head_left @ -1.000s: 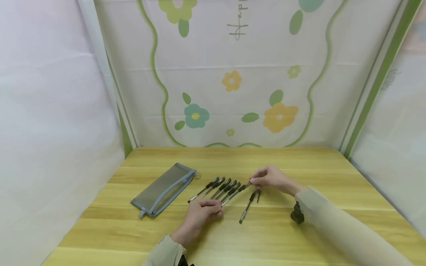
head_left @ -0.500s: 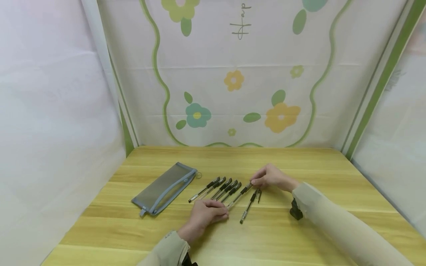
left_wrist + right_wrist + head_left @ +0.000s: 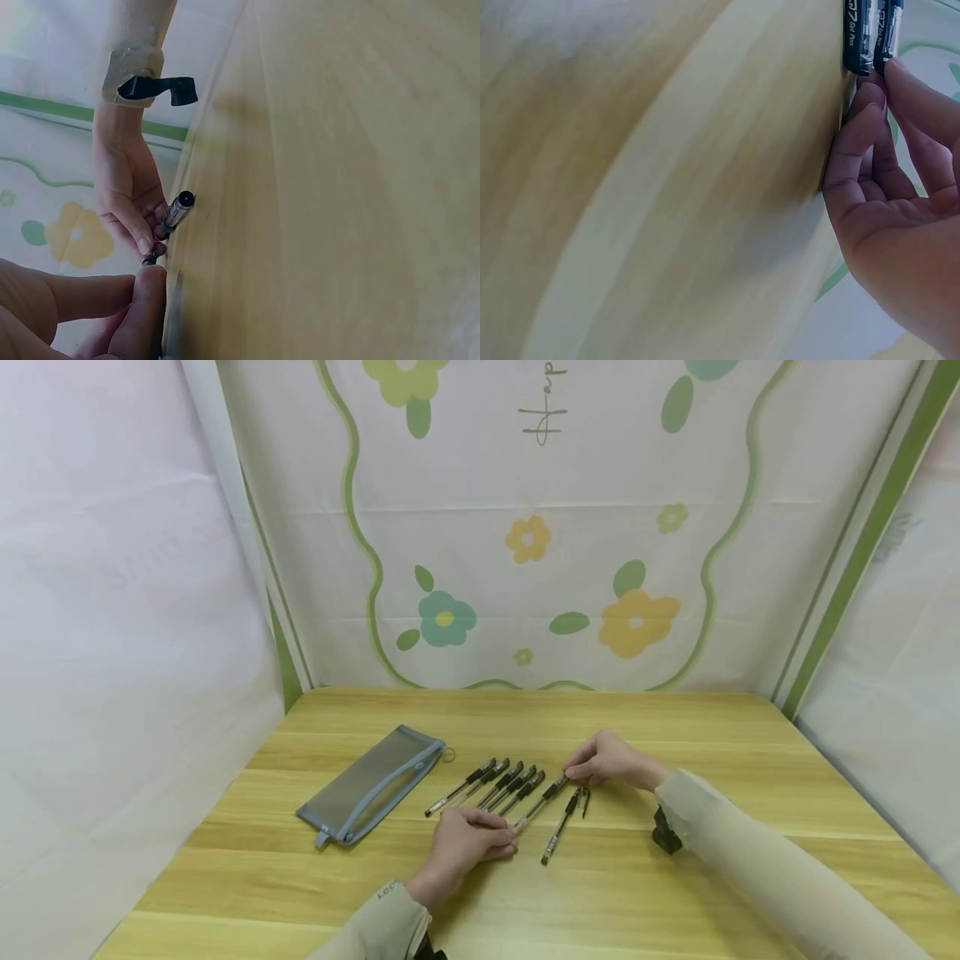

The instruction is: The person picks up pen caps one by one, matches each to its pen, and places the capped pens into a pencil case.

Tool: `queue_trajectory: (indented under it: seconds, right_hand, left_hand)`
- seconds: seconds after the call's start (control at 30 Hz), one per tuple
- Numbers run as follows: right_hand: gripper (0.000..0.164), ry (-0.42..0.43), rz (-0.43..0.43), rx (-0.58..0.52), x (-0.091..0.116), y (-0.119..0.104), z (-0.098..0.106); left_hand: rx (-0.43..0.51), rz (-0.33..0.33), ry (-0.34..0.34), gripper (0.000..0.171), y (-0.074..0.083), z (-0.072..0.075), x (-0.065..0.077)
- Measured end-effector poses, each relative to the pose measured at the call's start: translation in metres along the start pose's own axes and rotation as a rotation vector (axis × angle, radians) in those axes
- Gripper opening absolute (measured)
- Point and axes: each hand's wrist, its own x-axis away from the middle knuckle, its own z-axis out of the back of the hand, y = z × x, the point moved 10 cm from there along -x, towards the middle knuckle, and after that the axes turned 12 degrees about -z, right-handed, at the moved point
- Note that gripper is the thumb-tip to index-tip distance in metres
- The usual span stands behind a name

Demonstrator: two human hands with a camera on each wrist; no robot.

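A gel pen [image 3: 540, 802] with a black grip lies slanted between my hands in the head view. My left hand [image 3: 467, 850] pinches its near end, and the fingertips of my right hand [image 3: 611, 758] pinch its far, capped end. Just left of it several similar pens [image 3: 501, 783] lie side by side, their near ends partly hidden behind my left hand. To the right a single pen [image 3: 558, 828] lies apart, its clip end below my right hand. In the right wrist view, two dark pen caps [image 3: 861, 37] with "Gel Pen" lettering show beside the fingertips.
A grey mesh pencil case [image 3: 356, 789] with blue edging and a zip lies left of the pens on the wood-grain table [image 3: 637, 902]. Behind the table hangs a flowered cloth [image 3: 480, 485]; white cloth walls [image 3: 127, 652] stand at both sides.
My left hand has shifted right, carrying the near end of the pinched pen away from the row. My right hand has stayed almost in place. Over the last half second hardly anything moves.
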Motion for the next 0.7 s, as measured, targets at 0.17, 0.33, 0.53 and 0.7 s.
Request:
queue_trajectory:
  seconds: [0.17,0.33,0.53,0.7]
  right_hand:
    - [0.014,-0.003,0.003,0.035,-0.0005,-0.0021,-0.0009]
    - [0.013,-0.006,0.010,0.048,-0.0001,-0.0041,-0.0022]
    - [0.010,-0.011,0.005,0.051,-0.0011,-0.0037,-0.0041]
    - [0.009,-0.021,0.007,0.050,-0.0029,-0.0024,-0.0057]
  left_hand:
    - [0.004,-0.008,0.004,0.023,-0.0005,-0.0001,-0.0005]
    - [-0.008,-0.005,0.006,0.023,-0.0013,-0.0002,-0.0006]
    - [-0.030,-0.010,0.008,0.023,-0.0018,-0.0009,0.0001]
    - [-0.045,-0.023,0.011,0.022,0.0006,-0.0013,0.0009]
